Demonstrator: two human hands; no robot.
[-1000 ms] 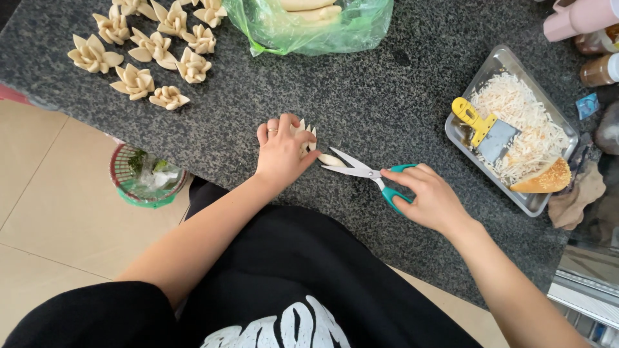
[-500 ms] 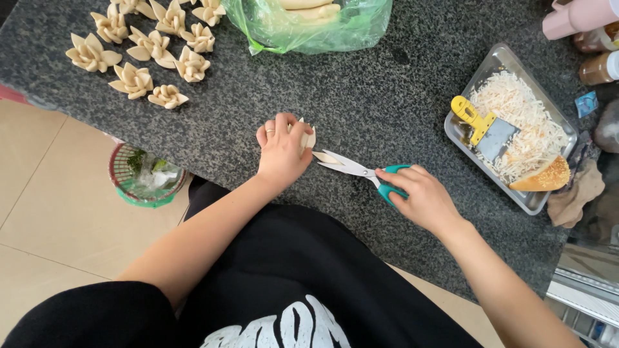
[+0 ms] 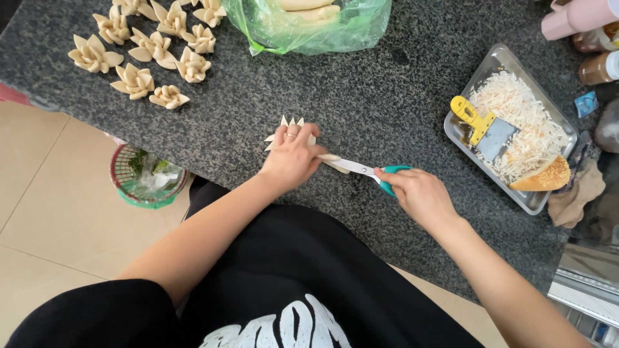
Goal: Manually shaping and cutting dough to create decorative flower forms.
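My left hand (image 3: 291,156) presses flat on a pale piece of dough (image 3: 284,124) lying on the dark speckled stone counter (image 3: 380,96). Pointed cut tips of the dough stick out past my fingers. My right hand (image 3: 419,193) grips teal-handled scissors (image 3: 361,169), whose blades reach under my left hand into the dough's right edge. Most of the dough is hidden by my palm.
Several flower-shaped dough pieces (image 3: 145,48) lie at the counter's back left. A green plastic bag (image 3: 309,19) holds more dough. On the right a metal tray (image 3: 461,132) has shredded cheese, a yellow-handled scraper (image 3: 483,129) and a cheese wedge. A small basket (image 3: 148,177) stands on the floor.
The scissors have moved left into the dough under my left hand. Cut points now show beyond my left fingers.
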